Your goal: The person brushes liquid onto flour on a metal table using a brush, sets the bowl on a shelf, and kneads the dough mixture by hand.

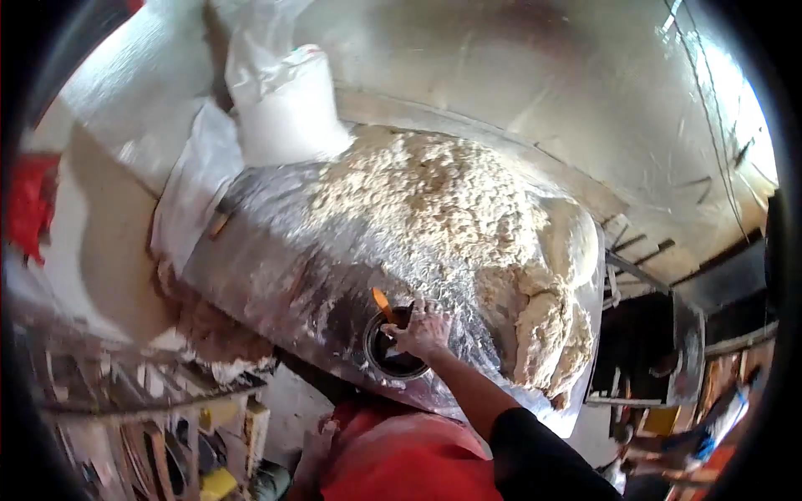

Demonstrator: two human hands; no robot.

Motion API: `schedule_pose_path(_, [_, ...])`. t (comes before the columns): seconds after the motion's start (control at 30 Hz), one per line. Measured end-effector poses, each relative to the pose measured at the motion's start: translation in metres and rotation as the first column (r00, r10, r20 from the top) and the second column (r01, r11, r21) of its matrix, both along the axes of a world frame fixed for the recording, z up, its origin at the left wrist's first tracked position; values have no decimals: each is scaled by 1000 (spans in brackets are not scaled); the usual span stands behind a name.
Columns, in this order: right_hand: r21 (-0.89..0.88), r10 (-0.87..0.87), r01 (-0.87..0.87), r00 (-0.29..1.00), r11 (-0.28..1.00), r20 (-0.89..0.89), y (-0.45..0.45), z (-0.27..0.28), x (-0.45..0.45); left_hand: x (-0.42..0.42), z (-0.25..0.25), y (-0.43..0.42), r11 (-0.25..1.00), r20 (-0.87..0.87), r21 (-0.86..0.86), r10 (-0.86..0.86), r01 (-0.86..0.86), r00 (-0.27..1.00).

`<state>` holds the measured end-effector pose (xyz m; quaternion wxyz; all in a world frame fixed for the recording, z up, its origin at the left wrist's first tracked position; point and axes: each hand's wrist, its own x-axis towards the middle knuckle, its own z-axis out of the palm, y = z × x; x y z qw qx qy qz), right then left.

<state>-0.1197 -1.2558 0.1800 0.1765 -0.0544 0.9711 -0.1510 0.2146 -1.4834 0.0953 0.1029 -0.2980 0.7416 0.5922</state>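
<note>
The right hand (422,331) was over the pot (370,355), which sat at the near edge of the table (242,242), about midway along it. Its fingers were spread apart, thumb over the opening; whether the tips pressed on the rim could not be told. An orange handle (382,302) stuck up from the pot, leaning to the far left. The left hand (317,447) seemed to hang low, left of the red apron (409,463), too blurred to tell how its fingers stood.

The work looked partly done. The dough (434,188) lay ragged and lumpy over the far middle, while at the right it rose in thicker, smoother folds (551,338). The loose stretch seemed the part left uneven; no shaped pieces showed. What the pot held was too dark to tell.

The metal table was smeared with pale paste, most thickly near the dough. A full white sack (288,117) stood at the far left, with a limp bag (196,179) beside it. A pale wall (501,67) rose beyond. A cluttered rack (150,409) filled the near left, and a dark opening (635,334) lay at the right.
</note>
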Motion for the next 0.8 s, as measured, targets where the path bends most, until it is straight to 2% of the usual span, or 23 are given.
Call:
schedule_pose_path(0.03, [-33,-48,52,992,998,114,-8,-1,-7,-19,18,-8,963,144,173,183,-207,973])
schedule_pose_path(0.07, [-63,-88,105,970,992,228,-14,-2,-13,-35,24,-22,970,146,176,143,-168,979])
schedule_pose_path(0.17, [-159,-263,305,934,939,242,-11,-18,-17,-80,32,-72,989,129,145,22,-41,991])
schedule_pose_path(0.2, [-195,-324,374,914,907,243,-7,-17,-18,-99,34,-94,992,167,76,-111,100,980])
schedule_pose_path(0.23, [-334,-406,439,898,834,167,-4,-6,-13,-112,35,-108,974,210,21,-225,225,952])
schedule_pose_path(0.27, [-440,-561,608,790,661,248,3,-20,-7,-128,30,-118,972,194,37,-235,232,953])
schedule_pose_path(0.3, [-425,-594,630,770,650,233,13,-30,-4,-145,22,-133,969,0,92,-231,230,973])
schedule_pose_path(0.33, [-382,-662,770,636,511,397,18,-17,0,-158,20,-149,961,-184,141,-211,238,960])
schedule_pose_path(0.37, [-497,-630,775,618,389,471,32,-51,10,-174,27,-164,955,-136,89,-268,281,954])
schedule_pose_path(0.4, [-567,-615,760,621,320,486,41,-70,20,-190,29,-175,953,-138,89,-276,289,951])
schedule_pose_path(0.47, [-690,-523,723,590,3,616,37,-53,38,-217,29,-186,951,-155,190,-215,243,964])
schedule_pose_path(0.5, [-688,-540,724,602,59,588,41,-61,46,-229,36,-182,955,-123,240,-147,173,982])
schedule_pose_path(0.53, [-682,-555,722,618,118,557,44,-67,54,-240,37,-180,952,-122,248,-154,180,981])
schedule_pose_path(0.57, [-686,-566,727,559,-16,606,41,-75,60,-250,38,-175,945,-152,221,-210,240,966])
schedule_pose_path(0.6, [-716,-592,685,523,-135,613,30,-60,59,-258,41,-171,937,-174,189,-261,292,950])
schedule_pose_path(0.63, [-703,-616,700,502,-122,607,26,-50,54,-267,50,-165,926,-144,80,-355,368,924])
schedule_pose_path(0.67, [-691,-638,714,481,-114,601,22,-44,48,-271,43,-161,927,-142,75,-355,368,924])
schedule_pose_path(0.7, [-692,-638,712,480,-118,603,17,-35,34,-273,28,-157,920,-123,189,-325,344,938])
schedule_pose_path(0.73, [-737,-649,659,498,-149,576,15,-25,17,-282,35,-145,899,-96,306,-298,313,950])
schedule_pose_path(0.77, [-776,-662,606,511,-176,548,16,-20,7,-283,48,-142,873,-117,154,-449,463,886])
schedule_pose_path(0.8, [-741,-691,670,514,-46,508,33,-50,-7,-287,57,-134,871,-111,161,-452,464,885])
